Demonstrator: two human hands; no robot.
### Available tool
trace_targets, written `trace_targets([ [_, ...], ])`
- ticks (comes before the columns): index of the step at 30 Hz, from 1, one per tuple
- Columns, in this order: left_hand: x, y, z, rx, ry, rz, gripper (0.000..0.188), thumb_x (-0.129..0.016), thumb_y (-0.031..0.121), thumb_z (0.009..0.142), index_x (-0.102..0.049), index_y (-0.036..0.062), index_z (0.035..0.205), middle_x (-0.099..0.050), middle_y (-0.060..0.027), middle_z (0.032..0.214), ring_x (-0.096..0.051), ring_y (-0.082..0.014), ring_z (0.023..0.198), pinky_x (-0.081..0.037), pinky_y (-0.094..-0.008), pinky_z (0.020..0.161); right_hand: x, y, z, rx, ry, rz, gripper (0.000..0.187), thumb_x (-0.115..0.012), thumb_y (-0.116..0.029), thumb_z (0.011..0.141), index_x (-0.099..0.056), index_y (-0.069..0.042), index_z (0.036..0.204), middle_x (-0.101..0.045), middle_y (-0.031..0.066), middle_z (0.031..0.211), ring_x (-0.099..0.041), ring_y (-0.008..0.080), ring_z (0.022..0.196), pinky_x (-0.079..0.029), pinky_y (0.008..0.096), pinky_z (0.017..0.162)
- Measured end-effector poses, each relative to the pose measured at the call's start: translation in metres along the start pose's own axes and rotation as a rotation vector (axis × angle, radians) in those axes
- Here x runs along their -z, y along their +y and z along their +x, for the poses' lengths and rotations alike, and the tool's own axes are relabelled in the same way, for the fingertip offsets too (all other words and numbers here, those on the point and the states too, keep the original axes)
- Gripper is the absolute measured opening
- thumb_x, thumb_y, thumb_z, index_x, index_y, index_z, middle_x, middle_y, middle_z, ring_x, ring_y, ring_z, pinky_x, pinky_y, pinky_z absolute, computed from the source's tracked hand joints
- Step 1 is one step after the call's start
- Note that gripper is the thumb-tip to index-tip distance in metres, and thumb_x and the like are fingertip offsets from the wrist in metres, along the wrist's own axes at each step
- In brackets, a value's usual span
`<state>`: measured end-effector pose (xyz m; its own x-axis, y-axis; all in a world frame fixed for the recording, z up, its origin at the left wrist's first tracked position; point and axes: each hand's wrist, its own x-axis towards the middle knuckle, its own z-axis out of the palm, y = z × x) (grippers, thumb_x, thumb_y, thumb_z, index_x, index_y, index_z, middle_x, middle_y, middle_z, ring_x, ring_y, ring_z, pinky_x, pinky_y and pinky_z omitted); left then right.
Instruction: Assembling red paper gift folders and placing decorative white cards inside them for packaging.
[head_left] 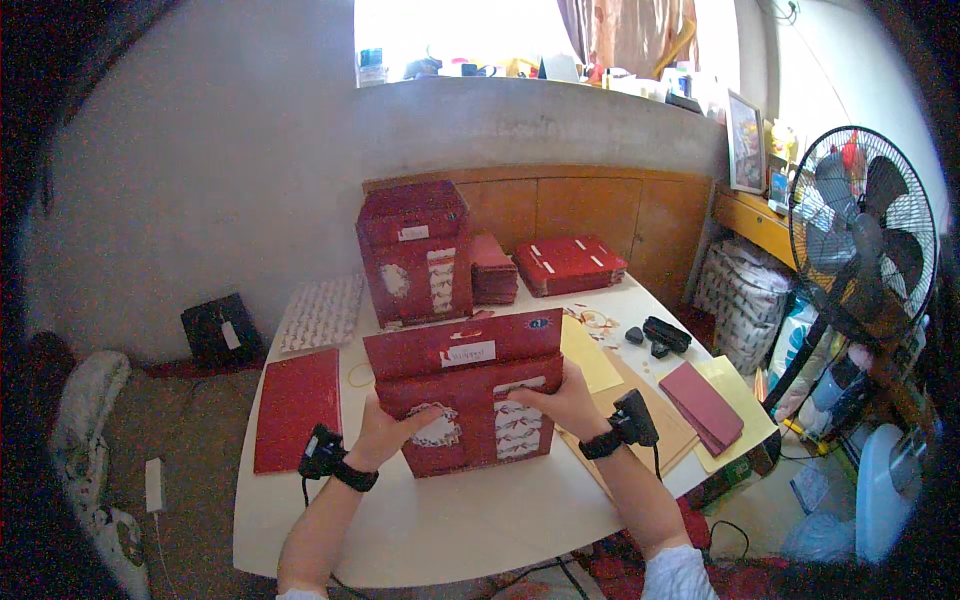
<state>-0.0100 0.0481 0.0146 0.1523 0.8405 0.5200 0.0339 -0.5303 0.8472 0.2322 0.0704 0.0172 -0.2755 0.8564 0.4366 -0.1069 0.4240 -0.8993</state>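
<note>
Upright over the table's middle stands a dark red printed cardboard packet (470, 398), with a pale label on its top flap and white lace-like and bow-like patterns on its front. My left hand (388, 432) grips its left side, thumb across the round white pattern. On the opposite edge my right hand (566, 398) is closed, its thumb resting on the bow column. The fingers behind the packet are hidden. Close behind it rises a tall upright stack of similar red packets (418, 270). Each wrist wears a black strapped device.
The white table (440, 540) also bears a flat red sheet (298, 410), a patterned sheet (322, 312), stacked red packets (570, 266), mauve card strips (700, 405), yellow paper (592, 352) and small black objects (666, 335). A black fan (862, 235) stands at the right.
</note>
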Motion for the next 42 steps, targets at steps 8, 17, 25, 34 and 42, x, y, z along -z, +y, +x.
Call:
trace_targets([
  [8,0.002,-0.001,-0.003,0.045,0.012,0.035,0.047,-0.070,0.004,0.068,-0.047,-0.0005,0.108,-0.058,-0.0084,0.101,-0.056,-0.0153,0.091,-0.046,-0.0294,0.080,-0.001,0.004,0.001,0.014,0.002,0.031,0.043,-0.070,-0.003,0.067,-0.049,-0.002,0.105,-0.058,0.0064,0.100,-0.055,0.0124,0.090,-0.046,0.0289,0.078],
  [17,0.002,-0.002,-0.003,0.093,-0.001,-0.022,0.047,-0.070,0.003,0.068,-0.047,-0.0005,0.109,-0.057,-0.0081,0.101,-0.056,-0.0142,0.091,-0.046,-0.0293,0.080,0.000,0.003,0.000,0.013,-0.004,0.025,0.045,-0.070,-0.006,0.068,-0.047,-0.002,0.106,-0.057,0.0066,0.101,-0.055,0.0131,0.090,-0.047,0.0294,0.078],
  [25,0.003,-0.009,-0.005,0.127,-0.002,0.006,0.047,-0.068,0.003,0.069,-0.047,-0.0002,0.110,-0.058,-0.0080,0.100,-0.055,-0.0137,0.090,-0.045,-0.0293,0.081,-0.002,0.001,0.001,0.021,-0.004,-0.019,0.053,-0.072,-0.008,0.066,-0.045,-0.004,0.112,-0.057,0.0061,0.103,-0.054,0.0137,0.094,-0.044,0.0304,0.082],
  [34,0.012,-0.025,-0.006,0.267,-0.028,-0.267,0.048,-0.072,0.012,0.068,-0.049,0.0003,0.108,-0.058,-0.0075,0.100,-0.055,-0.0142,0.090,-0.045,-0.0287,0.080,-0.001,0.002,0.001,0.047,0.011,-0.017,0.052,-0.072,-0.004,0.065,-0.044,-0.002,0.108,-0.056,0.0071,0.102,-0.054,0.0147,0.093,-0.045,0.0306,0.080],
  [42,0.007,-0.011,-0.011,0.087,-0.154,-0.029,0.046,-0.070,0.010,0.070,-0.048,0.0014,0.110,-0.055,-0.0063,0.106,-0.052,-0.0133,0.095,-0.044,-0.0292,0.083,0.011,0.010,0.001,0.008,-0.068,0.096,0.047,-0.066,-0.008,0.072,-0.043,-0.001,0.112,-0.054,0.0075,0.107,-0.052,0.0148,0.095,-0.043,0.0304,0.082],
])
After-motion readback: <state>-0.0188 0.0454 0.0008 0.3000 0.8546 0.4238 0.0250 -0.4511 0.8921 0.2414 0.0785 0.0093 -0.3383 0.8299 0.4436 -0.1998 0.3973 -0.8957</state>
